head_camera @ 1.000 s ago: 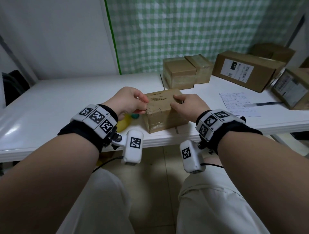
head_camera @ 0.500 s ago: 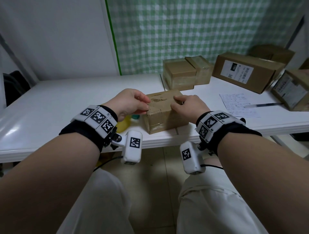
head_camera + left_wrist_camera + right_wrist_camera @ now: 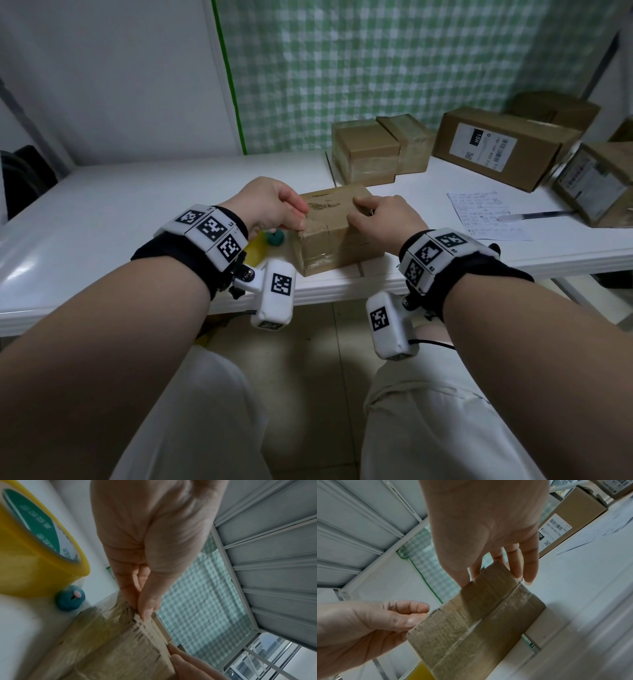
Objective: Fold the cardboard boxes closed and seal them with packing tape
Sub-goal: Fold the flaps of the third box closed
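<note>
A small brown cardboard box point(image 3: 337, 240), flaps closed and clear tape over its seam, sits at the white table's front edge. My left hand point(image 3: 299, 219) pinches the box's top left edge between thumb and fingers point(image 3: 145, 609). My right hand point(image 3: 364, 210) grips the top right corner of the box point(image 3: 479, 622), thumb on the near side and fingers point(image 3: 529, 566) over the far side. A yellow roll of packing tape point(image 3: 34, 555) lies just left of the box point(image 3: 120, 635), mostly hidden behind my left wrist in the head view.
A small teal object point(image 3: 275, 237) lies between tape roll and box. Two taped boxes point(image 3: 364, 154) stand behind, a larger labelled box point(image 3: 500, 147) and others at the back right. A written sheet point(image 3: 486, 212) with a pen point(image 3: 534, 215) lies to the right.
</note>
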Motion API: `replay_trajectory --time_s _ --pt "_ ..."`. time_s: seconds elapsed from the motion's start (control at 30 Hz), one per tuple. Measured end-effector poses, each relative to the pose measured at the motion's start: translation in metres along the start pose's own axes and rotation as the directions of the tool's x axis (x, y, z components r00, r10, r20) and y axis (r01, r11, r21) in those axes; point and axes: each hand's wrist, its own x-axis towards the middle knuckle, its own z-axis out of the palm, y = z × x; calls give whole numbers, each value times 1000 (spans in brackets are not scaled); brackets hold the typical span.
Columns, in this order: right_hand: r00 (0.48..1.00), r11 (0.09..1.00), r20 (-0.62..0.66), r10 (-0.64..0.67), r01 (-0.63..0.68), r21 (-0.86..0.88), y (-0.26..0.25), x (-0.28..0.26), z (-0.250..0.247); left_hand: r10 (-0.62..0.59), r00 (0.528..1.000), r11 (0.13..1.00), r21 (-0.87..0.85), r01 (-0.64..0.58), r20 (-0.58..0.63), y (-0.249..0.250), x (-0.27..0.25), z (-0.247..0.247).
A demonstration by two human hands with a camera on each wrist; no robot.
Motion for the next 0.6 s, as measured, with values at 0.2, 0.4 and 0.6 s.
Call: replay_trajectory --time_s 0.2,0.4,0.6 --pt "1000 1000 -4 6 -6 -4 -1 -1 -1 35 999 999 13 -35 3 -3 -1 0" --pt "1000 999 -17 -18 19 36 1 -7 -3 100 995 995 27 -99 -18 -8 -3 0" --pt "998 946 -58 19 1 324 8 -13 -15 138 987 990 10 -138 -88 -16 -2 2"
